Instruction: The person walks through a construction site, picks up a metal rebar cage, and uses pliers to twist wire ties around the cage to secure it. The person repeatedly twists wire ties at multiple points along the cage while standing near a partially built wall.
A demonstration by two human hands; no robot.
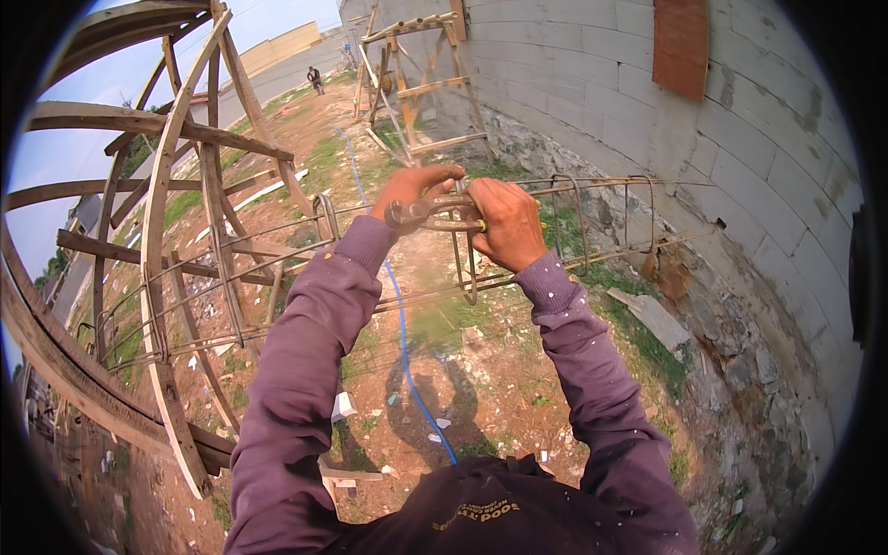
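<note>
A long cage of thin steel bars (601,185) with bent rectangular stirrups (470,268) runs across in front of me at chest height. My right hand (507,222) is closed around the handles of a pair of worn metal pincers (430,215), whose rounded head points left beneath my left wrist. Just left of it, my left hand (418,190) has its fingers bent and closed at the cage's upper bar, by the top of a stirrup. Whatever lies between those fingers is hidden. Both hands nearly touch each other.
A wooden frame of beams (162,231) stands at left, the cage passing through it. Farther off is a wooden trestle (430,83). A grey block wall (592,83) with a rough stone base (721,351) rises at right. A blue hose (404,342) crosses the littered ground. A person (315,80) is far away.
</note>
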